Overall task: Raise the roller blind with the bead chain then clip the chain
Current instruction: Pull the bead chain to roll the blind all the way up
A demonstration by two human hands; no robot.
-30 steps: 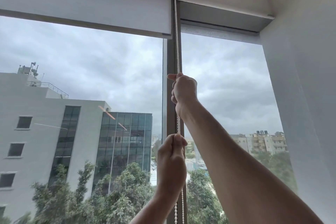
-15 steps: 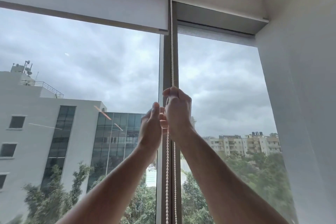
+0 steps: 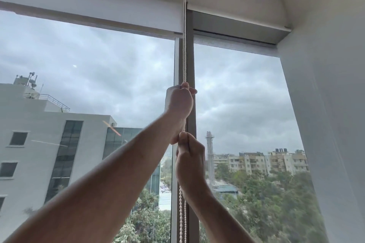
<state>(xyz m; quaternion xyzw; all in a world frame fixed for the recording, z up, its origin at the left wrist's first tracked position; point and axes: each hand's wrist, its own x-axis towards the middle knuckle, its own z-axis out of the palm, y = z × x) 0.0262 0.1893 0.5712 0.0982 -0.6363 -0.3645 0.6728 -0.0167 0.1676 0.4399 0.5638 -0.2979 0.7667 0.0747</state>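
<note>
A white bead chain [image 3: 184,55] hangs down in front of the grey window mullion [image 3: 190,61], running from the top of the frame to the bottom. My left hand [image 3: 179,102] is closed on the chain high up. My right hand [image 3: 190,161] grips the same chain just below it, fingers closed. The white roller blind [image 3: 94,13] on the left pane is rolled high, its bottom bar near the top of the glass. The right pane's blind [image 3: 235,42] also sits high. No clip is visible.
A white wall [image 3: 333,104] closes off the right side. Below my hands the two strands of chain [image 3: 182,213] hang loose along the mullion. Buildings and trees show through the glass.
My left hand has gone up the chain above my right. My right hand has come down with the chain. The left blind's bottom bar sits slightly higher.
</note>
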